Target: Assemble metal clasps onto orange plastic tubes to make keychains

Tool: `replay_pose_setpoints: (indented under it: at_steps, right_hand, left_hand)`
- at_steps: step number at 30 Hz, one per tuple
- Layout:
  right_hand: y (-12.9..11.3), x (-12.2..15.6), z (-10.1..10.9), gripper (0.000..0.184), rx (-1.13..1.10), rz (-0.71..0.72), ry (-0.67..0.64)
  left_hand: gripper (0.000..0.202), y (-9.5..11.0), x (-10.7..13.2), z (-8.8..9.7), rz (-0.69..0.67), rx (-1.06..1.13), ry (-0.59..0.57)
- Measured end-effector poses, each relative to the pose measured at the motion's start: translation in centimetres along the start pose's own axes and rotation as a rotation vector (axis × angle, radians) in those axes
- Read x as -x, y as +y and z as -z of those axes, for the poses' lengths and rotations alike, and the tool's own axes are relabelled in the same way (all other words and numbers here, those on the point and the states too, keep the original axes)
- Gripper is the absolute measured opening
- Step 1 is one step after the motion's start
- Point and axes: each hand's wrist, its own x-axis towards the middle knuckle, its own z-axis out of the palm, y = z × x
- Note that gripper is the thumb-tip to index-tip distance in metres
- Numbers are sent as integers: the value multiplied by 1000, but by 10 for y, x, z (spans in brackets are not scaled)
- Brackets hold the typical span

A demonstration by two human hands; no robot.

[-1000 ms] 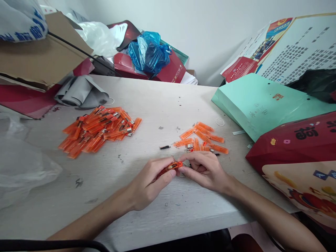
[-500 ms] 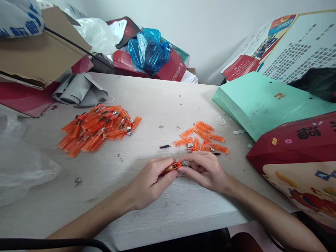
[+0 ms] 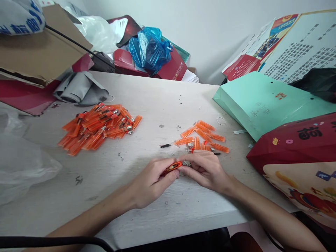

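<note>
My left hand (image 3: pixel 151 182) is closed around an orange lighter (image 3: pixel 172 167), its top end poking out toward the right. My right hand (image 3: pixel 204 169) pinches a small metal part (image 3: pixel 187 163) against that top end. Both hands rest on the pale table (image 3: pixel 147 105) near its front edge. Just beyond my right hand lies a small group of orange lighter bodies (image 3: pixel 203 140) with loose metal bits. A large heap of orange lighters (image 3: pixel 98 127) lies to the left. A small black piece (image 3: pixel 165 145) sits alone between the two groups.
A mint green paper bag (image 3: pixel 262 103) and a dark red bag (image 3: pixel 296 143) crowd the right side. Cardboard (image 3: pixel 39 52), a grey folded sheet (image 3: pixel 78 89), red boxes and a blue plastic bag (image 3: pixel 149 49) pile along the back. Clear plastic (image 3: pixel 21 164) lies at left. A rubber band (image 3: pixel 220 121) lies near the green bag.
Nothing has visibly changed apart from a slight shift of the camera; both hands stay together on the lighter.
</note>
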Motion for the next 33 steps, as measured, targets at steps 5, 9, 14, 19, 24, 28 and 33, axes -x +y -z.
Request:
replay_pose_setpoints:
  at_steps: [5,9,14,19,24,28,33]
  right_hand:
    - [1,0,-1,18,-30,4,5]
    - [1,1,-2,19,-43,-8,9]
    - [0,1,-1,18,-53,-34,-13]
    - [0,3,0,17,-36,-62,-30]
    - [-1,4,-1,18,-57,-52,-25]
    - [-1,4,0,19,-68,-77,-45]
    - [-1,4,1,21,-111,-185,-75]
  left_hand:
    - [32,0,1,1,14,24,-6]
    - [32,-1,2,1,15,24,2]
    - [33,-1,2,1,12,8,3]
    - [38,-1,2,1,33,-23,7]
    - [39,0,3,1,25,-15,-3]
    - [40,-1,4,1,32,-1,-21]
    - [26,-1,5,-1,65,58,27]
